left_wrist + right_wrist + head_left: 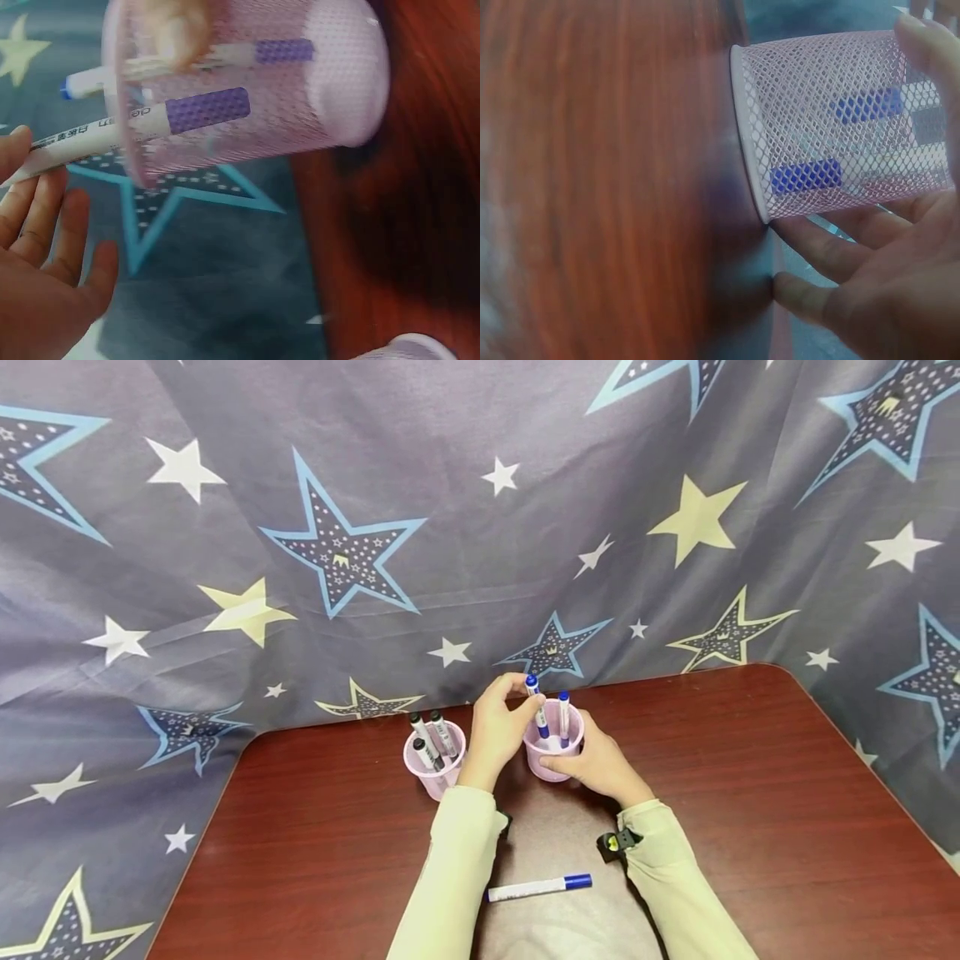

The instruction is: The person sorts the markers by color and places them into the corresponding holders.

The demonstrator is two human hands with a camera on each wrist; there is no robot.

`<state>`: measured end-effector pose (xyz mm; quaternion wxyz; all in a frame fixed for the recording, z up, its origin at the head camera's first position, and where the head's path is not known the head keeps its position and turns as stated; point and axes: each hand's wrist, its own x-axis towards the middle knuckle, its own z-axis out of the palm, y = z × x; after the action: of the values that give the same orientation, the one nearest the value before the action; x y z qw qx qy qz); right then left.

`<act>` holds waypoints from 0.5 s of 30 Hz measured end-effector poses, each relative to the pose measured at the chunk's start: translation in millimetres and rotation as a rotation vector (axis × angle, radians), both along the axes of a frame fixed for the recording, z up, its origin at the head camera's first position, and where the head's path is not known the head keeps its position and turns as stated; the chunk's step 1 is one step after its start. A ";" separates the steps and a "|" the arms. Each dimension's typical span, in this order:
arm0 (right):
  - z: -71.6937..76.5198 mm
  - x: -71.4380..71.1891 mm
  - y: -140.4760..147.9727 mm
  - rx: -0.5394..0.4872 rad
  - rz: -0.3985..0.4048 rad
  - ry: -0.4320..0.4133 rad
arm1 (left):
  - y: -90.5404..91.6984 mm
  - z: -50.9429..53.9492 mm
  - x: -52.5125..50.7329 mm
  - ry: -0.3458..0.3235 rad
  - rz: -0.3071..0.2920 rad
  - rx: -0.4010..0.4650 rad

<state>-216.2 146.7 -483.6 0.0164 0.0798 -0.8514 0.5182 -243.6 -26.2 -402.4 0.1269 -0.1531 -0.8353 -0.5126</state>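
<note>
My left hand (pixel 495 727) pinches a blue-capped whiteboard marker (pixel 541 718) by its upper end. In the left wrist view the lower blue end of that marker is inside the rim of a pink mesh pen cup (pixel 345 82). A second blue marker (pixel 564 718) stands in the same cup, its blue end low against the mesh. Around the cup's right side, my right hand (pixel 603 764) holds it with the thumb across the front. The right wrist view shows both blue ends through the mesh wall (pixel 795 90).
Left of my left hand stands another pink mesh cup (pixel 435 788) with three black-capped markers (pixel 422 735). A loose blue marker (pixel 532 888) lies on the brown table (pixel 315 843) between my forearms. Behind the table hangs a grey curtain (pixel 450 568) with stars.
</note>
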 end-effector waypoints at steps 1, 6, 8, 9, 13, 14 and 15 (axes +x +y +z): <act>-0.1 -0.1 -0.2 -0.006 -0.001 0.002 | -0.1 -3.4 -1.5 -0.001 0.008 -0.024; -0.9 -0.8 -1.0 -0.007 -0.003 0.013 | 0.0 -18.0 -6.4 -0.020 0.032 -0.101; -1.7 -1.4 -1.3 -0.005 -0.002 0.010 | 0.5 -22.0 -7.0 -0.030 0.030 -0.111; -1.9 -1.5 -1.5 -0.005 -0.001 0.008 | 1.0 -23.2 -7.1 -0.034 0.030 -0.115; -3.2 -2.1 -1.3 -0.009 -0.007 0.000 | 2.5 -25.8 -7.0 -0.037 0.027 -0.134; -3.3 -1.8 -1.0 -0.008 -0.008 -0.001 | 2.8 -26.0 -6.9 -0.038 0.026 -0.136; -3.6 -1.6 -0.7 -0.006 -0.008 -0.002 | 3.1 -25.8 -6.6 -0.041 0.024 -0.137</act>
<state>-217.9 146.0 -487.2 0.0181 0.0759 -0.8501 0.5208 -250.2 -23.1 -428.3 0.1051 -0.1406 -0.8727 -0.4556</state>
